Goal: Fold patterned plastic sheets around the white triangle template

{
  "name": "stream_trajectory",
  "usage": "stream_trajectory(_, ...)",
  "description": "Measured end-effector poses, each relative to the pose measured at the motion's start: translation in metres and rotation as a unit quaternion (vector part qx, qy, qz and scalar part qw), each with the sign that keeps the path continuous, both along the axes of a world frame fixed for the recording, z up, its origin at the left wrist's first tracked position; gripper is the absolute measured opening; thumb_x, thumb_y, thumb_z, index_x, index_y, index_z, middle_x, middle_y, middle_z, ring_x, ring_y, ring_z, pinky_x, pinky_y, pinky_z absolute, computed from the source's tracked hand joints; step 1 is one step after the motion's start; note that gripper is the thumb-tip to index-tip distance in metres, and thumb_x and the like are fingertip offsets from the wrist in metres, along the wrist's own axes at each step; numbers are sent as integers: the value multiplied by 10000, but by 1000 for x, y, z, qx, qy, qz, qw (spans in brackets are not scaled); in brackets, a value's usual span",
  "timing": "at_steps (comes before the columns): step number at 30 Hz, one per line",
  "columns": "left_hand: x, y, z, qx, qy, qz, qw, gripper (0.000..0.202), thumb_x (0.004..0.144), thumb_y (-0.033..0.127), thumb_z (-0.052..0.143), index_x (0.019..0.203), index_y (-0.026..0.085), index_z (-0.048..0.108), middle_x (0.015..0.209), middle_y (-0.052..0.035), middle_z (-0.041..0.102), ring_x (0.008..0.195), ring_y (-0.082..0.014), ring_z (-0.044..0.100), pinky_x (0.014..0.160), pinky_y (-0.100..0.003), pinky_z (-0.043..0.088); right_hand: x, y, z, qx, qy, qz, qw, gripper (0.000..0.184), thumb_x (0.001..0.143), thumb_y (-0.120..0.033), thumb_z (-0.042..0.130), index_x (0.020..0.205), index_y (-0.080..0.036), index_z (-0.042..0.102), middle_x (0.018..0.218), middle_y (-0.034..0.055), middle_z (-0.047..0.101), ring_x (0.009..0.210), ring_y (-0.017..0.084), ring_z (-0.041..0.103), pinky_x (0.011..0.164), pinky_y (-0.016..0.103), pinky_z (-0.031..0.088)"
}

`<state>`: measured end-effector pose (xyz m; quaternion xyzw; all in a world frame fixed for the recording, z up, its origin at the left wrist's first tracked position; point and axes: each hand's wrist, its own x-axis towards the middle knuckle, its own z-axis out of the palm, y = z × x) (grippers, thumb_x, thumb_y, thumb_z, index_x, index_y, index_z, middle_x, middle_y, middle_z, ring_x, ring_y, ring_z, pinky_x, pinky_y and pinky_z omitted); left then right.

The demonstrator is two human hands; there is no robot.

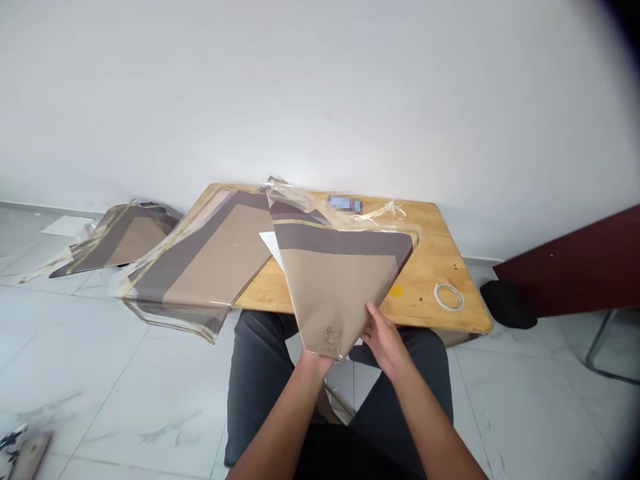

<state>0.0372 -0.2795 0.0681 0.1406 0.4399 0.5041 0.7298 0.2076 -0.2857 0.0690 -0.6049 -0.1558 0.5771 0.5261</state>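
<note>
A tapered beige bouquet sleeve (337, 280) with a dark mauve band and clear plastic edging is held up over my lap, its wide end toward the wall. My left hand (316, 362) grips its narrow end from below, with the fingers hidden behind it. My right hand (384, 337) holds the lower right edge, thumb up along the side and fingers curled. A small printed mark shows near the narrow end. To the left, a stack of similar sleeves (215, 257) lies partly on the wooden table (425, 267) and overhangs its edge.
A roll of clear tape (449, 297) lies on the table's right side. Near the wall are a blurred packet (345, 203) and pale ribbon scraps (383, 212). More sleeves (127, 237) lie on the floor at left. A black item (507, 303) and a dark red panel (575, 267) stand right.
</note>
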Motion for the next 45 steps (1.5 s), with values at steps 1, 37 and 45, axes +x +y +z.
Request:
stream_trajectory(1, -1, -6, -13, -18, 23, 23, 999, 488, 757, 652, 833, 1007, 238, 771, 1062, -106, 814, 1099, -339, 749, 914, -469, 618, -7, -4, -15, -16, 11, -16, 1000, 551, 721, -639, 854, 1058, -226, 718, 1088, 125, 818, 951, 304, 785, 741, 407, 661)
stream_trajectory(37, -51, -58, -79, -38, 210, -112, 971, 459, 774, 517, 901, 1045, 160, 802, 1058, -87, 790, 934, -236, 733, 951, -421, 604, -21, -88, -75, -117, -77, 19, 990, 623, 603, -699, 908, 917, -183, 758, 799, 58, 766, 690, 207, 738, 602, 303, 598)
stream_trajectory(45, -47, -44, -70, -57, 156, -58, 984, 547, 856, 573, 826, 1245, 198, 746, 1310, -141, 748, 1153, -287, 732, 1027, -450, 568, -22, -89, -71, -127, -71, 28, 989, 646, 658, -793, 814, 900, -200, 733, 890, 88, 789, 744, 240, 765, 593, 308, 587)
